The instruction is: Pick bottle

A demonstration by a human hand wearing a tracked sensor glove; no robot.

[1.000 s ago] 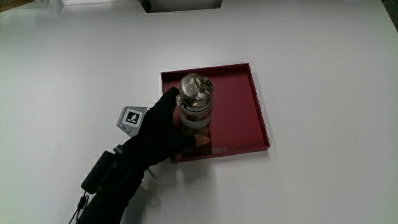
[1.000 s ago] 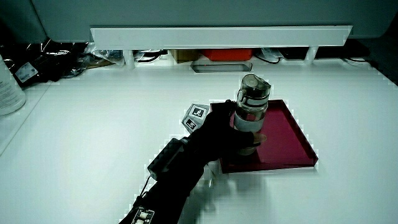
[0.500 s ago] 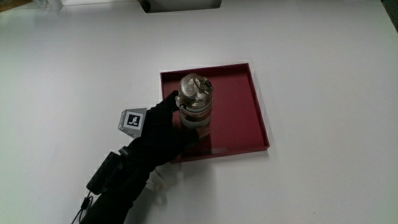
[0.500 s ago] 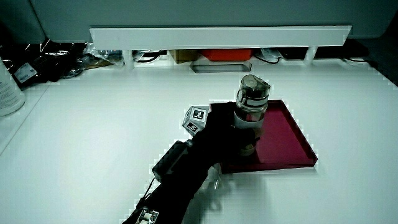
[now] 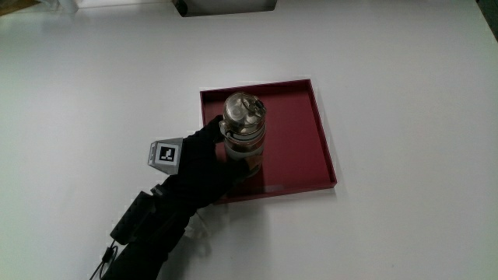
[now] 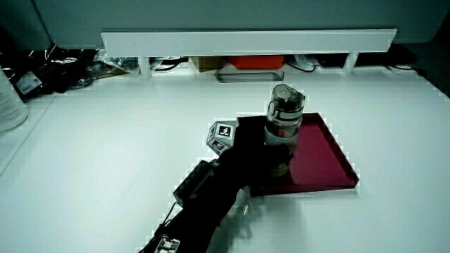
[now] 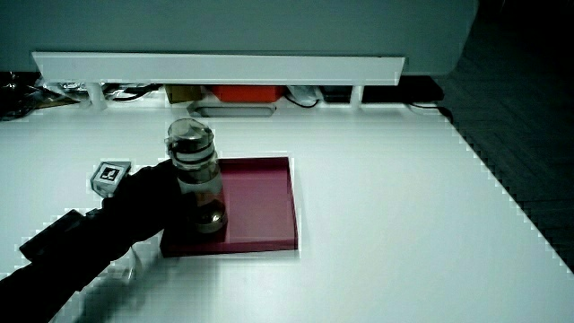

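Observation:
A clear bottle (image 5: 245, 132) with a metal cap stands upright in the dark red tray (image 5: 299, 148), near the tray's edge closest to the person. In both side views the bottle (image 6: 283, 126) (image 7: 195, 170) shows the same way. The gloved hand (image 5: 208, 159) wraps around the bottle's lower body, fingers curled on it, with the patterned cube (image 5: 165, 152) on its back. The forearm runs from the hand toward the person. In a side view the hand (image 7: 157, 202) covers the bottle's lower part.
A low white partition (image 6: 246, 39) runs along the table's edge farthest from the person, with cables and boxes under it. A white container (image 6: 8, 102) stands at the table's edge in a side view. A white box edge (image 5: 226, 6) shows near the partition.
The hand has closed a little more around the bottle's lower body. The bottle stands in about the same spot in the tray.

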